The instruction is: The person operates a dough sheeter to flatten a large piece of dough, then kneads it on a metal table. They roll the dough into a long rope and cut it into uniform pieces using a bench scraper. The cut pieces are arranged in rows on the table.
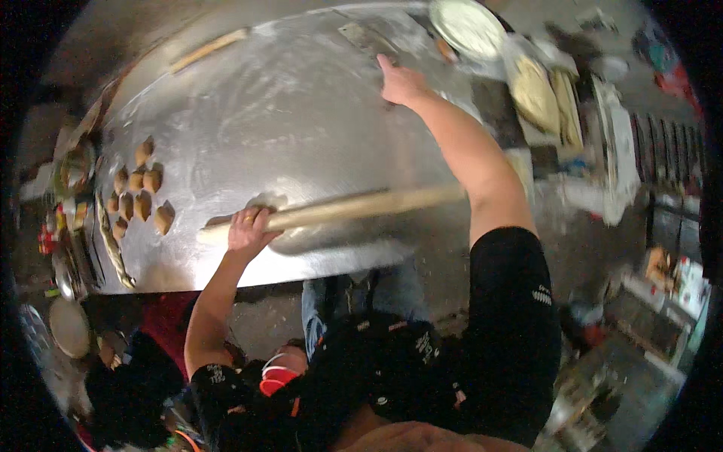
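Observation:
My left hand (pixel 248 228) rests on a long wooden rolling pin (pixel 354 207) that lies across a thin sheet of dough (pixel 331 237) near the front edge of the floured metal table (pixel 279 113). A ring shows on one finger of that hand. My right hand (pixel 399 81) reaches far across the table with fingers spread flat on the surface, next to a flat metal scraper (pixel 361 36). It holds nothing.
Several brown dough balls (pixel 139 192) sit in a cluster at the table's left. A second thin wooden stick (pixel 207 49) lies at the far left edge. A round plate of flour (pixel 467 26) and stacked flat breads (pixel 538 94) stand at the far right.

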Available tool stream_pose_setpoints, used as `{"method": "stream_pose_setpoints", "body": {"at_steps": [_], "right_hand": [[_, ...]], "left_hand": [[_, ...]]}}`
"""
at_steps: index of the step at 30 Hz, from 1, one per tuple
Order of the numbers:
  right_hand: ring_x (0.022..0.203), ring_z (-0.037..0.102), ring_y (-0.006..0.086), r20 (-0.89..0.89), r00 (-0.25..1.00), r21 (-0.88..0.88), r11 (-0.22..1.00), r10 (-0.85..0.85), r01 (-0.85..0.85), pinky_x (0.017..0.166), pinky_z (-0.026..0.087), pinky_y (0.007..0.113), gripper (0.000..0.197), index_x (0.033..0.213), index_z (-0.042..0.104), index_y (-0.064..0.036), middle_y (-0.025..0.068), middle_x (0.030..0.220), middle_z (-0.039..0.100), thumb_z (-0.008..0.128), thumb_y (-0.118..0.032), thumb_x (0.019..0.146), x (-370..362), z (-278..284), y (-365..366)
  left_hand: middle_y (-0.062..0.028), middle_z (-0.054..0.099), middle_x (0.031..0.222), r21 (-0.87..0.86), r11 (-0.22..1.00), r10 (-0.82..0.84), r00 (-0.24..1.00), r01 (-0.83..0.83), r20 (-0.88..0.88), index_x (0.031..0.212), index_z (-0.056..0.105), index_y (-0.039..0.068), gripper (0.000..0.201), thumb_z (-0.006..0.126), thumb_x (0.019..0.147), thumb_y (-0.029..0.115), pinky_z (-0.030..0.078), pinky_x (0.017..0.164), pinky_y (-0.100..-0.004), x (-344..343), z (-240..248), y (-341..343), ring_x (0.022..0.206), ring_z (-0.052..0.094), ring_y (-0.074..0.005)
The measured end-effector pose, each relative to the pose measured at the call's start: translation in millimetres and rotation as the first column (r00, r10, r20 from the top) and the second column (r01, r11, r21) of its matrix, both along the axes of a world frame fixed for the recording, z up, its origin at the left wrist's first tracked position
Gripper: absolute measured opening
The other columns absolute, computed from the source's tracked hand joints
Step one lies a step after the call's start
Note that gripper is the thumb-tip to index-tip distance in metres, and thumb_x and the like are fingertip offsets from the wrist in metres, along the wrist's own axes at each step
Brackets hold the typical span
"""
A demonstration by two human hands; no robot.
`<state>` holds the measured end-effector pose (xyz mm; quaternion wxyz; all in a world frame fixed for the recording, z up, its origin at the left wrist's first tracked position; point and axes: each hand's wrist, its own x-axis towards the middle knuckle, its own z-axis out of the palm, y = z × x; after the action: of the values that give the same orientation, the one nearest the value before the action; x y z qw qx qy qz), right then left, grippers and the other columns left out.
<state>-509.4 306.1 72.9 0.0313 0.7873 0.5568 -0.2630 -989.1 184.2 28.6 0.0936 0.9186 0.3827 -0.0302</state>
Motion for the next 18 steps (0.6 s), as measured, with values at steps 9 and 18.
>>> {"method": "stream_pose_setpoints", "body": {"at_steps": [9, 18], "right_hand": [[0.066, 0.052, 0.0123, -0.806, 0.493, 0.044, 0.796, -0.329, 0.604, 0.057, 0.044, 0.031, 0.044, 0.131, 0.050, -0.0054, 0.0046, 0.077, 0.059, 0.060, -0.019, 0.090, 101, 14, -323], [0.073, 0.064, 0.0483, -0.313, 0.834, 0.035, 0.872, -0.454, 0.488, 0.064, 0.048, 0.059, 0.023, 0.110, 0.047, -0.0043, 0.0284, 0.078, 0.066, 0.050, -0.022, 0.095, 25, 34, -396]], "left_hand": [[-0.0167, 0.064, 0.113, -0.248, 0.952, -0.156, 0.982, 0.178, 0.104, 0.115, 0.062, 0.009, 0.059, 0.069, 0.081, 0.056, 0.046, 0.087, -0.0491, 335, 7, -69, 0.106, 0.059, -0.0355], [-0.0112, 0.066, 0.108, -0.855, 0.518, 0.178, 0.973, 0.037, 0.150, 0.120, 0.060, 0.004, 0.051, 0.064, 0.091, 0.046, 0.050, 0.080, -0.0351, 412, -17, -17, 0.094, 0.062, -0.0202]]}}
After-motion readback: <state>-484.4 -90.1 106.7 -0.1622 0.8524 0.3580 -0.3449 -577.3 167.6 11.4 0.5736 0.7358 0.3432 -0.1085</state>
